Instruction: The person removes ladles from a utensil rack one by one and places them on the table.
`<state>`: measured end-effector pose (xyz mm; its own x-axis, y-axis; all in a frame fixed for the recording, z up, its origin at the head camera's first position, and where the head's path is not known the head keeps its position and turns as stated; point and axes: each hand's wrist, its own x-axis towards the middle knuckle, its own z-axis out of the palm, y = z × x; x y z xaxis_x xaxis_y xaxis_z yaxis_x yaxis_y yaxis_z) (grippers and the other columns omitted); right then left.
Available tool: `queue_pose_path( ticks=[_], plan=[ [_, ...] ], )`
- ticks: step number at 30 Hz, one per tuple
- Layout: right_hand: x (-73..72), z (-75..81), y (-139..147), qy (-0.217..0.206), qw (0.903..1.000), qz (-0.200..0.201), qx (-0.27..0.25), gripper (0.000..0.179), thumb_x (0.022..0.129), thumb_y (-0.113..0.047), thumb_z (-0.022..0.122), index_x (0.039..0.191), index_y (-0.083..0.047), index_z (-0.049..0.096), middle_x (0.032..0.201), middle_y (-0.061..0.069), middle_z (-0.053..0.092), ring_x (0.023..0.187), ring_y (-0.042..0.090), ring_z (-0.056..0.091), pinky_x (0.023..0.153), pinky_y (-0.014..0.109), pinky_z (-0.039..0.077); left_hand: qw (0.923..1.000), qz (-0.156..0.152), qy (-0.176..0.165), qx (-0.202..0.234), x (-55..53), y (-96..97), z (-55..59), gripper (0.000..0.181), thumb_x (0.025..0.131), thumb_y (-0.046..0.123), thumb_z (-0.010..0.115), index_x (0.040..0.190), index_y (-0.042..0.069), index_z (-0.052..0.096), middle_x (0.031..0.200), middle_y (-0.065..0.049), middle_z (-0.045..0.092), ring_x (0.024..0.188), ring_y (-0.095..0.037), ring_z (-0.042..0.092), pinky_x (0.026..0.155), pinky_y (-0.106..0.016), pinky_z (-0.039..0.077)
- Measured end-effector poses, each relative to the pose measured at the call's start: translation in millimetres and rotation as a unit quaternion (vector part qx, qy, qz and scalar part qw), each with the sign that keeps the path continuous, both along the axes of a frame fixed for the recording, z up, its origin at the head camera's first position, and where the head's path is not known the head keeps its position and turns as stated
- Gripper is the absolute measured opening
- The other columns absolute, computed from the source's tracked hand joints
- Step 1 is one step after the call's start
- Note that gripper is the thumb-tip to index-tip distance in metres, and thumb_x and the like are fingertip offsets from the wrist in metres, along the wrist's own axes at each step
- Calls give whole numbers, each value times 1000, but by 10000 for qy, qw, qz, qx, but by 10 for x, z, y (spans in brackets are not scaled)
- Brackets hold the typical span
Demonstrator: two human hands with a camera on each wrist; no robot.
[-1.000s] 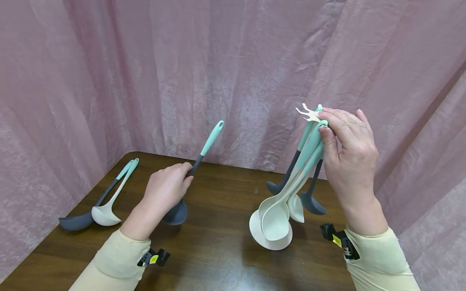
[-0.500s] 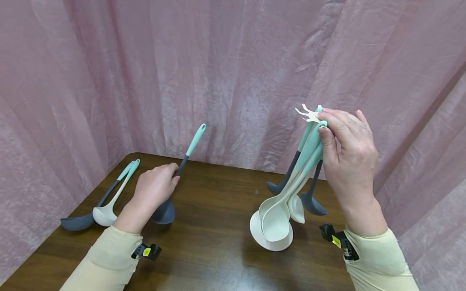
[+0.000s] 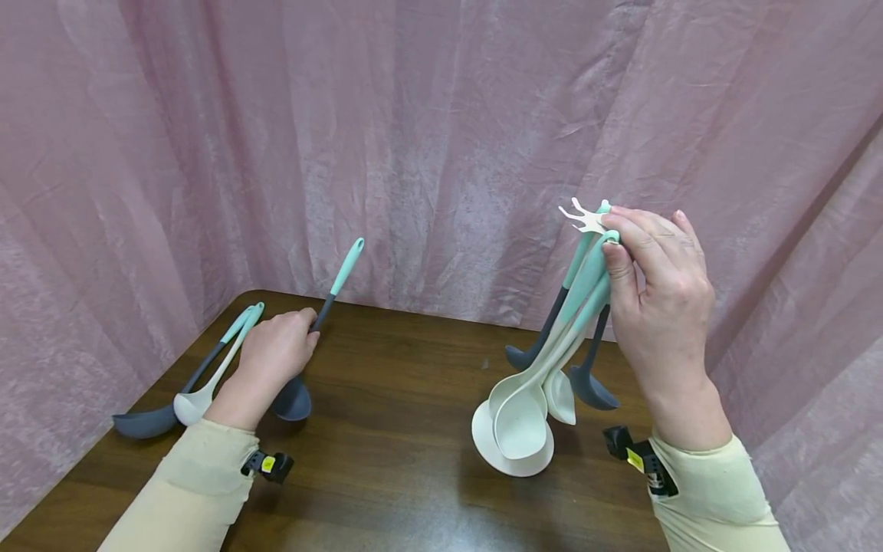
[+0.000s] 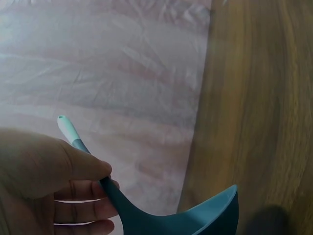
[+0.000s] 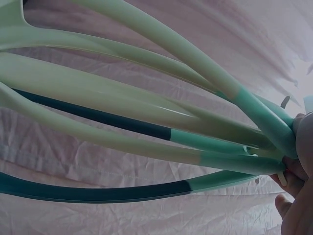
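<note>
My left hand (image 3: 279, 349) grips a dark grey ladle (image 3: 293, 402) by its shaft, its mint handle tip pointing up and away; the left wrist view shows thumb and fingers round the shaft (image 4: 113, 195). On the right, my right hand (image 3: 662, 280) holds the top of a white utensil stand (image 3: 585, 221), thumb and fingertips at the hooks. Several ladles hang from it: white ones (image 3: 520, 431) in front, dark grey ones (image 3: 592, 389) behind and beside. In the right wrist view their mint handle ends (image 5: 266, 120) meet at the fingers, which are partly cut off.
A dark grey ladle (image 3: 145, 424) and a white ladle (image 3: 189, 408) lie side by side on the wooden table (image 3: 400, 429) at the left, the white one partly behind my left forearm. Pink curtain (image 3: 441, 153) hangs behind the table and along both sides.
My left hand has moved left with the dark grey ladle, towards the two ladles lying there. The right hand and the stand have stayed almost still.
</note>
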<state>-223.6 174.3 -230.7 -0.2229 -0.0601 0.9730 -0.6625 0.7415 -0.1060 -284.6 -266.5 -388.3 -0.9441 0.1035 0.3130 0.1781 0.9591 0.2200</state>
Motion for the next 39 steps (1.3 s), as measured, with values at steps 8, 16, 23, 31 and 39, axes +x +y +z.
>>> queue_pose_path(
  ticks=[8,16,23,31,39],
  plan=[
    [-2,-10,5,8,10000,-11,-38,52,111,-50,62,123,-4,82,126,12,80,125,39,70,127,51,33,9995,212,-202,92,-91,-186,-51,19,103,11,75,116,-2,70,89,-16,73,70,-35,68,56,-54,53],
    [-1,-10,5,4,10000,-16,-26,56,111,-54,59,123,-4,82,127,12,80,126,39,69,127,51,33,9980,376,-505,88,-143,-348,-91,12,104,12,72,108,1,69,83,-12,71,73,-35,68,61,-55,53],
    [3,-12,8,26,10000,-6,-52,53,111,-51,61,123,-4,82,126,12,80,125,39,70,127,51,34,9956,480,-791,110,-175,-462,-124,12,105,12,70,98,4,65,82,-12,68,75,-36,65,62,-56,51],
    [10,-13,-3,17,9999,38,-107,47,111,-45,64,123,-3,82,126,13,79,126,39,69,127,51,34,9933,627,-964,62,-195,-560,-156,14,103,12,68,93,4,63,84,-18,68,77,-43,66,62,-58,51],
    [19,1,-15,50,9999,63,-148,49,111,-46,64,122,-2,82,125,14,79,125,41,69,126,51,34,9903,728,-1183,41,-216,-639,-195,15,102,12,67,92,2,65,85,-20,68,76,-42,65,60,-54,51]
  ],
)
